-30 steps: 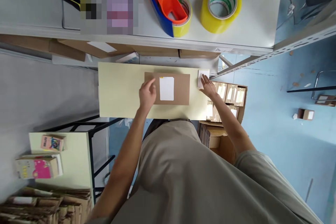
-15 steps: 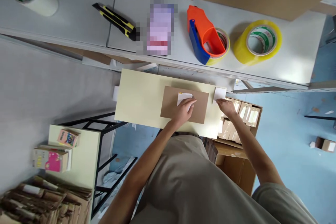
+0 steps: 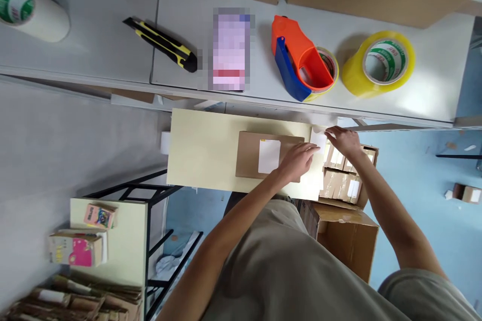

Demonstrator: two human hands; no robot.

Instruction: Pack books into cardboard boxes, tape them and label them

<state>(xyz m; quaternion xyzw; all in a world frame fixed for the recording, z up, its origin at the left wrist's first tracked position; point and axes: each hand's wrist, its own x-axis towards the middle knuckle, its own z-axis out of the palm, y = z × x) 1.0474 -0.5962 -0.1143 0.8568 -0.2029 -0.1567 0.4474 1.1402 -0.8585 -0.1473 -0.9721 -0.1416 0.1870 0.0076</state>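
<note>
A flat brown cardboard parcel (image 3: 246,155) lies on a pale yellow board (image 3: 203,150), with a white label (image 3: 269,155) stuck on its top. My left hand (image 3: 297,161) reaches over the parcel's right end, fingers stretched out, fingertips at a small stack of white labels (image 3: 317,136) by the board's right edge. At that stack's far corner my right hand (image 3: 344,141) pinches a white label whose edge curls up. The fingertips hide part of what is pinched.
On the grey shelf above lie a box cutter (image 3: 161,44), a blurred-out phone (image 3: 230,52), an orange and blue tape dispenser (image 3: 301,62), a yellow tape roll (image 3: 378,62) and a white roll (image 3: 35,12). A carton of parcels (image 3: 346,175) stands right; flattened cardboard (image 3: 75,301) lies lower left.
My left hand has moved right, off the label on the parcel, to the label stack. My right hand has shifted right and up, and the pinched label's edge now curls.
</note>
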